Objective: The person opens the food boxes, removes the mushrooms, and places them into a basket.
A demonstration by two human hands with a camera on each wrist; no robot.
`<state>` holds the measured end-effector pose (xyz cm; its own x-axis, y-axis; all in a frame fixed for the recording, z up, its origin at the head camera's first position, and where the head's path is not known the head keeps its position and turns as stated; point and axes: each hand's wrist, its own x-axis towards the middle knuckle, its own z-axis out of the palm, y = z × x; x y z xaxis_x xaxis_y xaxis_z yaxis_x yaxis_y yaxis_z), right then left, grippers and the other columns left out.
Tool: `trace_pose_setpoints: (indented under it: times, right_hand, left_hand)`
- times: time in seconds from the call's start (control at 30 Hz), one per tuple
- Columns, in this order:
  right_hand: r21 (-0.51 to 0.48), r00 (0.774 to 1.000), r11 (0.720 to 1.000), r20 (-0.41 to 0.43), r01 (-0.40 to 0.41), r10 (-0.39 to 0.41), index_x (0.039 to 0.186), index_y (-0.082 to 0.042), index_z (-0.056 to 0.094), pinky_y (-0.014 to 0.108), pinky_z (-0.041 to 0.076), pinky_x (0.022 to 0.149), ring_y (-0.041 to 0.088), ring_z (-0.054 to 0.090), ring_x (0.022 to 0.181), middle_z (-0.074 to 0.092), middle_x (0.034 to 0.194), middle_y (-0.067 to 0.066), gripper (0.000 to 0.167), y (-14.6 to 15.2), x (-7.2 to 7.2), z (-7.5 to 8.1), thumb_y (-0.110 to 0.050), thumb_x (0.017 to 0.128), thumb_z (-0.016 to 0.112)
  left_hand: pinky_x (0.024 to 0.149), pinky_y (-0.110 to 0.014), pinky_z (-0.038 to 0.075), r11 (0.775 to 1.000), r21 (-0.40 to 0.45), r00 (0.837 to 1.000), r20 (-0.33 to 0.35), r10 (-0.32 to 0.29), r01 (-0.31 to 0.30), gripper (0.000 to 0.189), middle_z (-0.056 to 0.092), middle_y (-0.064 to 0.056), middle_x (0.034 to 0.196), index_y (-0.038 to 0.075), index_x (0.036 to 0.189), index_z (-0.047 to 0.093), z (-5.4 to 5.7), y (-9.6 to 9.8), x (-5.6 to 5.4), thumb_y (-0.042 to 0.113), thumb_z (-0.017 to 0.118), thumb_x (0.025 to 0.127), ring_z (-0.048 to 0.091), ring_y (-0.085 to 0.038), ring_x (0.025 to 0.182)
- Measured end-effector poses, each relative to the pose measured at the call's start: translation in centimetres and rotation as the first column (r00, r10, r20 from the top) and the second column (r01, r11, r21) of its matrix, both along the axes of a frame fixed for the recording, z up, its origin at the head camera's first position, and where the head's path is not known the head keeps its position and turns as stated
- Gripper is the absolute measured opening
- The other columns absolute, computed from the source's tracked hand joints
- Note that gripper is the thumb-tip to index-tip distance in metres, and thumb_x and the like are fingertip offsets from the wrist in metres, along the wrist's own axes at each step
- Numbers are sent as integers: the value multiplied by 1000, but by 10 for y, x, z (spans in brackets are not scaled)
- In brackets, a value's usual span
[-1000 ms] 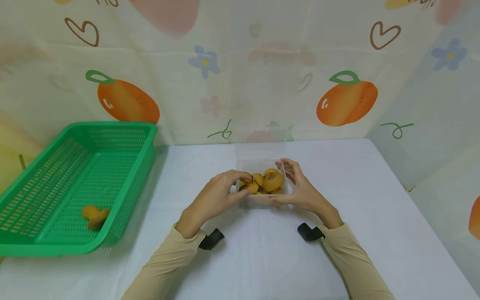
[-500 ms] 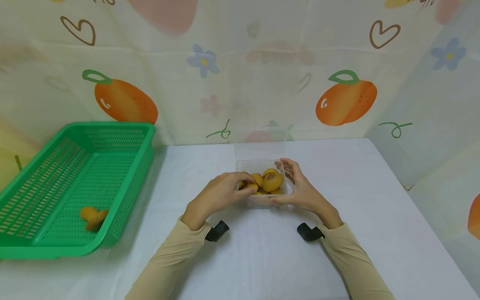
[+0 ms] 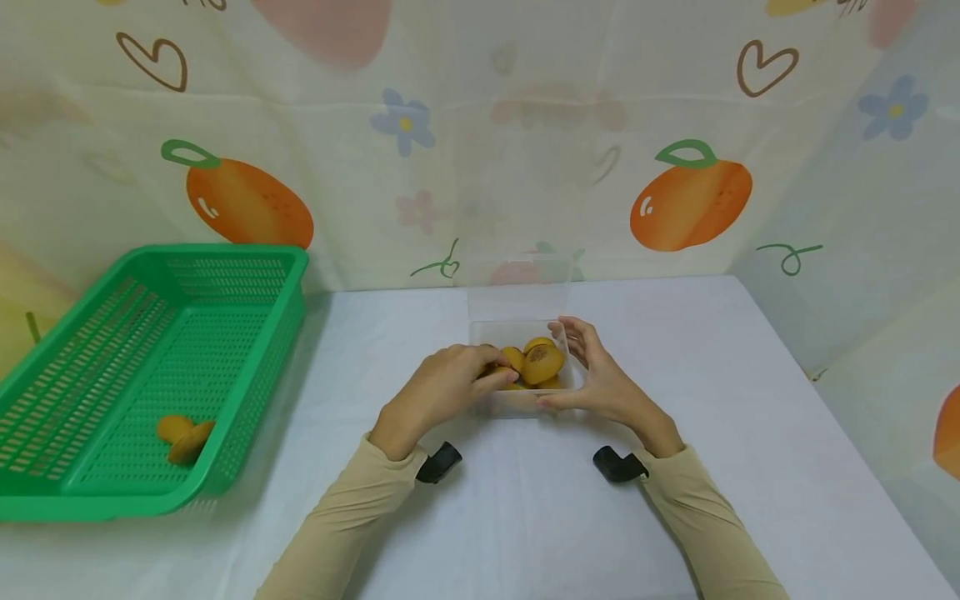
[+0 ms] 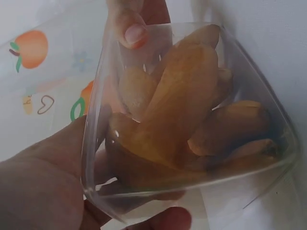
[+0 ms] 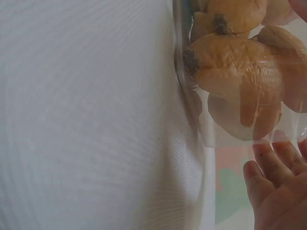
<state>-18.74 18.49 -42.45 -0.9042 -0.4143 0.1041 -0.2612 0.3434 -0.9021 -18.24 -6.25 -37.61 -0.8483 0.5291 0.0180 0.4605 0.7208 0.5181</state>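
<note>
A clear plastic box [image 3: 517, 406] stands on the white table, filled with several yellow-brown mushrooms [image 3: 543, 363], some with dark, rough ends. My left hand [image 3: 442, 387] reaches over the box's left side. Its thumb and fingers pinch a mushroom there, mostly hidden by the hand in the head view. My right hand [image 3: 607, 383] grips the right side, its thumb at the front wall and its fingers toward the back corner. Through the clear wall, the left wrist view shows mushrooms [image 4: 184, 96] leaning across one another. In the right wrist view, right-hand fingers [image 5: 271, 163] touch the box's wall.
A green perforated basket [image 3: 262, 367] stands at the left, with two brown mushrooms [image 3: 183, 437] near its front right corner. The box's clear lid [image 3: 519, 287] is raised behind it. A patterned cloth [image 3: 480, 150] hangs behind the table.
My left hand and forearm have shifted slightly to the right, and the thumb and fingertips have come closer together inside the box. My right hand stays on the box.
</note>
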Motion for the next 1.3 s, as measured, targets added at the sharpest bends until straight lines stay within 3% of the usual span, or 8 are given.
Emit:
trace_pose_setpoints:
  times: [0.37,0.57,0.8,0.97,1.07,1.3]
  right_hand:
    - [1,999,1000,48,13,-13,153,-12,15,57,18,123,34,23,150,29,160,10,112,0,1,3,-16,70,91]
    - [7,999,1000,47,11,-11,153,-11,14,57,19,122,35,23,150,29,160,10,113,0,1,3,-17,70,91]
    - [3,999,1000,35,8,-8,153,-10,15,57,19,122,35,23,150,29,160,10,112,1,0,0,-17,71,91]
    - [7,999,1000,44,9,-10,154,-10,14,57,19,122,35,23,150,29,161,9,113,1,0,1,-17,71,90]
    - [0,999,1000,46,8,-8,153,-11,15,57,19,122,35,23,150,29,161,8,112,1,0,0,-15,71,90]
    - [0,1000,1000,24,7,-7,153,-11,16,58,19,122,35,24,150,30,160,11,111,1,0,0,-13,71,90]
  left_hand:
    - [69,-30,51,997,70,990,-135,37,-27,23,72,10,94,20,103,74,11,-1,6,39,65,94,59,-8,78]
    - [81,-34,56,996,93,988,-157,9,6,29,71,6,106,19,111,72,14,-2,11,40,66,93,63,-12,94]
    - [79,-31,53,996,55,974,-219,-53,67,36,63,3,105,19,115,68,14,-3,17,41,75,87,56,-12,91]
    - [77,-31,54,995,30,966,-245,-82,92,41,62,1,107,17,119,66,14,-5,18,33,81,83,56,-14,92]
    - [82,-32,55,994,37,962,-257,-91,104,40,62,1,109,16,119,66,14,-6,19,26,81,83,58,-15,97]
    - [91,-33,54,986,130,966,-249,-68,103,38,63,0,114,11,119,66,16,-13,21,14,81,83,60,-16,101]
